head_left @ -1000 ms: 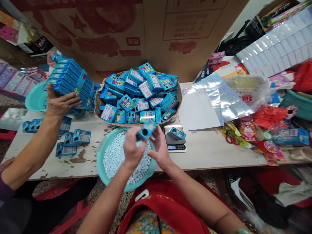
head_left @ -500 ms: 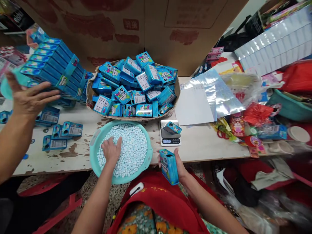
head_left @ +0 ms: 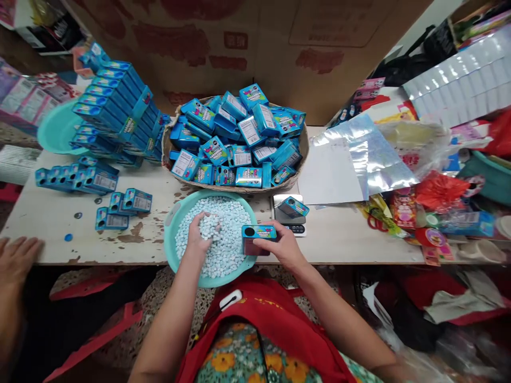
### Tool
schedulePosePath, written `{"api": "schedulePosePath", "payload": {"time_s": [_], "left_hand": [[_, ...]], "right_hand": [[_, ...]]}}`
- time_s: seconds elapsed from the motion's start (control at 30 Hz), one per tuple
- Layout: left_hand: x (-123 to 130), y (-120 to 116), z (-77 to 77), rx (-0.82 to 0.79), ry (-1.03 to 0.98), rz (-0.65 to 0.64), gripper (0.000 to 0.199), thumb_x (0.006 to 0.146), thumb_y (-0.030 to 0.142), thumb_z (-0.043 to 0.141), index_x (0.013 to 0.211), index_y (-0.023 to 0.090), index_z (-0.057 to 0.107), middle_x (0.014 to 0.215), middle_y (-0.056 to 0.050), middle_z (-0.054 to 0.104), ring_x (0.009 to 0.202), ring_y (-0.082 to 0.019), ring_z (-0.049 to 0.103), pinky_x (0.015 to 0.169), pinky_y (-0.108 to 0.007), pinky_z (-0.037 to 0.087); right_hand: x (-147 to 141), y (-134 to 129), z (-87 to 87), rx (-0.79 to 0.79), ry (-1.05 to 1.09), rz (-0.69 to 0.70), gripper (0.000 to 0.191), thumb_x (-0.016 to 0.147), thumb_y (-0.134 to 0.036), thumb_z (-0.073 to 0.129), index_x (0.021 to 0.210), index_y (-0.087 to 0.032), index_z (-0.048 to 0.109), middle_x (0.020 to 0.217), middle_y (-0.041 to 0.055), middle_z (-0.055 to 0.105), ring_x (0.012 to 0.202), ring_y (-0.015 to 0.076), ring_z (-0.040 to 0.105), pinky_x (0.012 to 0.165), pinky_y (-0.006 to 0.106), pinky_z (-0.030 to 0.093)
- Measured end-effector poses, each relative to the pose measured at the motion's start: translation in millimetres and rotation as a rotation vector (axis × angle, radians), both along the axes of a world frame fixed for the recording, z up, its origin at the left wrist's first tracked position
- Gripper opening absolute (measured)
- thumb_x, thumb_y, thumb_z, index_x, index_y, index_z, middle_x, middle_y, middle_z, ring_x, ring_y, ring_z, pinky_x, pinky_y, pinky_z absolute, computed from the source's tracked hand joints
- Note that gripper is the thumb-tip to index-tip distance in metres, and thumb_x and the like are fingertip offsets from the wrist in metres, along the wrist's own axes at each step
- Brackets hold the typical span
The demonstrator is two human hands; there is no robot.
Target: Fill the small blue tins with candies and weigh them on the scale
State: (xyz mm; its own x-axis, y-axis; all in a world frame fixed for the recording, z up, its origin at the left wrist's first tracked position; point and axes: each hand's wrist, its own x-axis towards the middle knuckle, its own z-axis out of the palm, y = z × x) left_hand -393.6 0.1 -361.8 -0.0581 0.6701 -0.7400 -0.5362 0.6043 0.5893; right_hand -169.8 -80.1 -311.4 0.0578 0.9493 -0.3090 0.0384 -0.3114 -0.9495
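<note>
Cupped over the turquoise basin (head_left: 171, 255), my left hand (head_left: 195, 236) holds a heap of small pale-blue candies (head_left: 209, 226). More of these candies fill the basin below it. My right hand (head_left: 285, 244) grips a small blue candy box (head_left: 259, 232) at the basin's right rim, its dark round opening on the face turned up. Just behind that hand is a small digital scale (head_left: 299, 230), partly covered by it. Another blue box (head_left: 294, 206) lies tilted on the scale's plate.
A cut-down carton (head_left: 235, 187) heaped with blue boxes stands behind the basin. Stacked blue boxes (head_left: 115, 106) and several loose ones (head_left: 112, 221) are at left. Another person's hand (head_left: 18, 258) rests at the table's left edge. White paper (head_left: 331, 175) and shiny sheets lie at right.
My left hand has lifted out of the candies, turned up with a handful. My right hand brought the box up and left to the basin. The other person's hand left the stack.
</note>
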Motion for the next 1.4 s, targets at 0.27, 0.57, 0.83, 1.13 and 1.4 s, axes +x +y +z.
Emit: {"api": "schedulePosePath", "payload": {"time_s": [0.27,0.57,0.83,1.13,1.4], "left_hand": [[11,-9,79.3,0.419,-0.14,0.179,0.023,0.071,0.038,0.06,0.068,0.017,0.05,0.068,0.0,0.057,0.056,-0.013,0.058,0.054,-0.028,0.048],[12,-7,77.5,0.476,0.103,0.301,0.027,0.071,0.038,0.065,0.068,0.018,0.047,0.062,0.004,0.053,0.049,-0.01,0.053,0.053,-0.026,0.047],[17,-4,81.2,0.526,0.193,0.251,0.027,0.076,0.04,0.061,0.065,0.017,0.05,0.058,0.003,0.051,0.053,-0.011,0.055,0.055,-0.025,0.047],[23,-8,77.2,0.538,0.248,0.225,0.026,0.076,0.037,0.062,0.064,0.017,0.051,0.058,0.002,0.055,0.058,-0.013,0.059,0.06,-0.027,0.048],[25,-7,74.8,0.554,0.282,0.222,0.03,0.078,0.042,0.062,0.064,0.016,0.053,0.058,0.002,0.054,0.056,-0.013,0.057,0.056,-0.026,0.048]], "right_hand": [[-59,30,8.9,0.421,-0.502,0.264,0.033,0.071,-0.035,0.076,0.098,-0.021,0.063,0.094,0.0063,0.061,0.093,0.0241,0.057,0.081,0.036,0.046],[-83,36,8.4,0.467,-0.588,0.332,0.037,0.071,-0.039,0.076,0.101,-0.022,0.063,0.096,0.0069,0.063,0.094,0.0255,0.057,0.082,0.038,0.045],[-77,39,11.1,0.437,-0.568,0.261,0.036,0.071,-0.041,0.076,0.098,-0.021,0.064,0.091,0.0053,0.063,0.09,0.0242,0.059,0.079,0.036,0.046],[-77,33,8.7,0.415,-0.546,0.243,0.037,0.069,-0.039,0.078,0.099,-0.022,0.064,0.094,0.0053,0.065,0.092,0.0239,0.061,0.08,0.036,0.047],[-78,32,12.6,0.407,-0.559,0.204,0.035,0.07,-0.038,0.077,0.098,-0.022,0.064,0.093,0.0049,0.065,0.091,0.0233,0.061,0.079,0.034,0.047]]}}
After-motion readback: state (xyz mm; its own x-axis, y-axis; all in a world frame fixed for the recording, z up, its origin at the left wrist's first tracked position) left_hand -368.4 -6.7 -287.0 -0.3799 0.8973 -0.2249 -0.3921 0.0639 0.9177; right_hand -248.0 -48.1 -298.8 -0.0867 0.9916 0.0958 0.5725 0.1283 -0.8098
